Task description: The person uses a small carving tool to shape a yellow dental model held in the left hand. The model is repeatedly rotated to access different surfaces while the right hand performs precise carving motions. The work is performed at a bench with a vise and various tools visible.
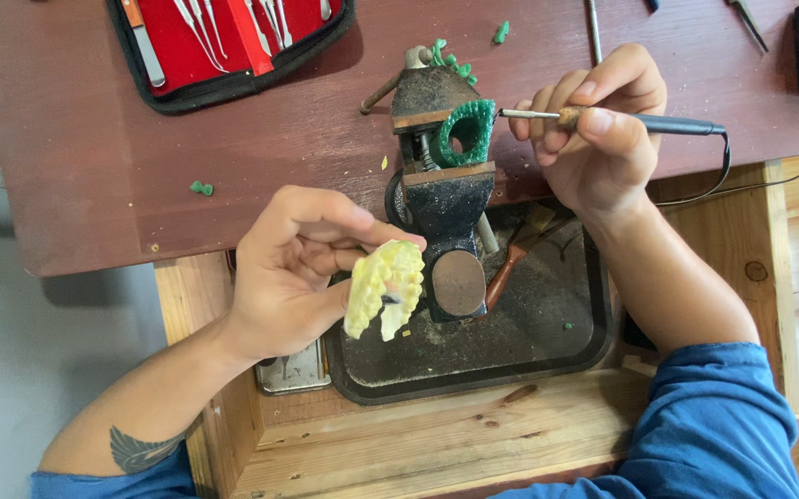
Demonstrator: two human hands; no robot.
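My left hand (293, 268) holds a pale yellow dental cast (383, 288) with rows of teeth, just left of a small black bench vise (445, 199). A green wax ring piece (469, 131) is clamped in the vise jaws. My right hand (593, 139) grips a pen-like corded tool (644, 122) whose thin metal tip touches the right side of the green piece. Both forearms come up from the bottom, with blue sleeves.
A red-lined black case of metal instruments (224, 42) lies open at the back left of the brown bench top (94, 166). Green wax bits (201, 188) are scattered. A black tray (538, 342) below the vise holds a brush (515, 254). Wooden frame (418, 434) in front.
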